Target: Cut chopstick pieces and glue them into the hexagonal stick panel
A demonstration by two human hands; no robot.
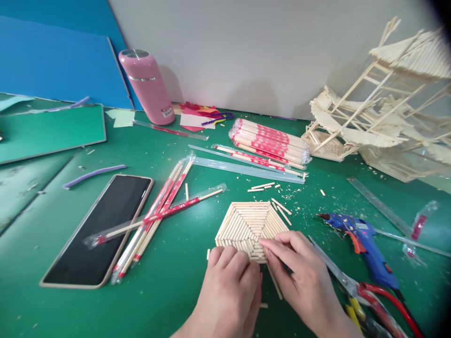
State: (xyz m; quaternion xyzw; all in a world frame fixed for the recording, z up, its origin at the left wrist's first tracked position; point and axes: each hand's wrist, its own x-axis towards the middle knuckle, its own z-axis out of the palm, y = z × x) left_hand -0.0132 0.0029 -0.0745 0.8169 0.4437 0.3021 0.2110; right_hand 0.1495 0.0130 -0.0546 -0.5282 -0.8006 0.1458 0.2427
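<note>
A hexagonal panel [259, 220] of cut wooden chopstick pieces, laid in nested rings, lies on the green table in front of me. My left hand [229, 286] is closed at its near left edge, fingers curled; whatever they grip is hidden. My right hand [299, 272] has thumb and index finger pinched together over the near part of the panel, close to its middle. Whether a small piece sits between those fingertips cannot be made out. Between my hands, a thin wooden stick [275, 283] slants toward me from the panel's near edge. Short cut pieces [282, 209] lie beside the panel's far right side.
At right are a blue glue gun [366, 244] and red-handled pliers or cutters [352, 286]. Wrapped chopsticks [165, 206] overlap a phone [95, 234] on the left. Behind stand a chopstick bundle [269, 143], a pink flask [148, 87] and a wooden stick model [384, 103].
</note>
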